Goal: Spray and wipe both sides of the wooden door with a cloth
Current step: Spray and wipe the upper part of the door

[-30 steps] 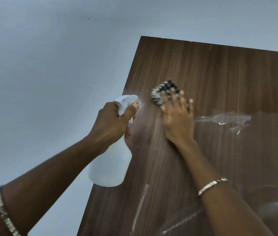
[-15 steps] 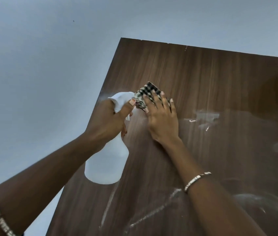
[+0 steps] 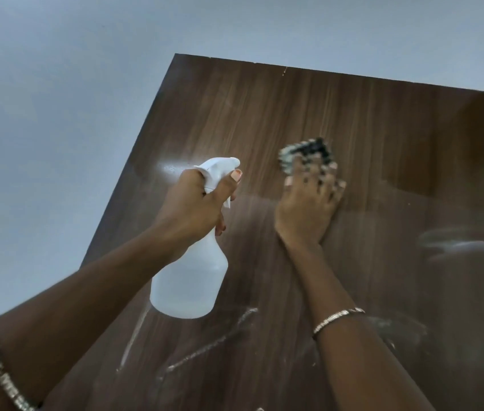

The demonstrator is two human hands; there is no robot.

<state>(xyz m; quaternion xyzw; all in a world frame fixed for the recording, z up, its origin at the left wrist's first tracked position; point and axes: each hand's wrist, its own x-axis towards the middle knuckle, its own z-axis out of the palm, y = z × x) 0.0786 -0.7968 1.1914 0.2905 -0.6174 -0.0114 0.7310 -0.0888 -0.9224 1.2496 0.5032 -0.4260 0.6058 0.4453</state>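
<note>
2 hands at work | left hand (image 3: 196, 209) wraps the spray bottle (image 3: 190, 283) at its neck, nozzle aimed at left edge of wooden door (image 3: 353, 114), mist (image 3: 169, 167) hanging there | right hand (image 3: 308, 209), fingers spread flat, presses checked cloth (image 3: 306, 155) on door face, blurred | mist lies left of cloth, bottle between | bottle fill: cannot tell

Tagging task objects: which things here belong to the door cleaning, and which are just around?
In the job: door; bottle, gripped by left hand; cloth, pressed to the door by right hand.
Not in it: wall; right bangle; left bangle.
</note>
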